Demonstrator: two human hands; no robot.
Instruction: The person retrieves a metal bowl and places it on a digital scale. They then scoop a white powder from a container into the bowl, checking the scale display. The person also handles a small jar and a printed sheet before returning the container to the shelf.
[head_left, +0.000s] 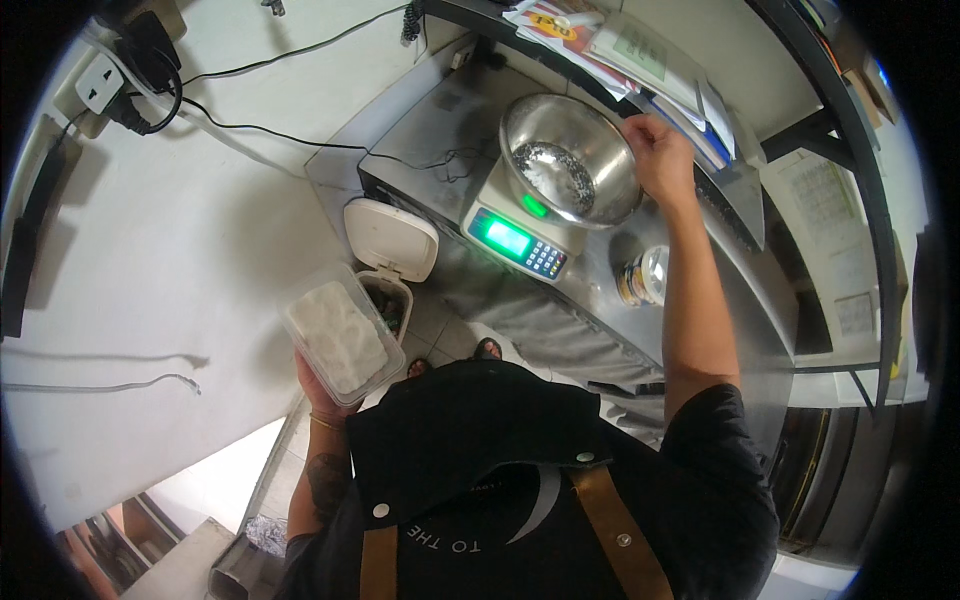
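My left hand (321, 388) holds a clear plastic container (397, 358) from below, out over the floor. White powder (336, 337) with an uneven surface fills much of it. On the counter, a stainless-steel mixing bowl (611, 161) sits over a digital weighing scale (489, 196). Some white powder (544, 176) lies in the bottom of the bowl. The scale's display (508, 238) glows green. My right hand (664, 157) is at the bowl's far right rim, fingers curled; whether they grip the rim is hard to tell.
A lidded tub (646, 277) stands on the steel counter (600, 289) beside my right forearm. Papers and folders (645, 56) fill the shelf behind the bowl. Below the container is a bin (405, 311) with its lid (391, 238) raised. Cables (285, 139) run from wall sockets (97, 82).
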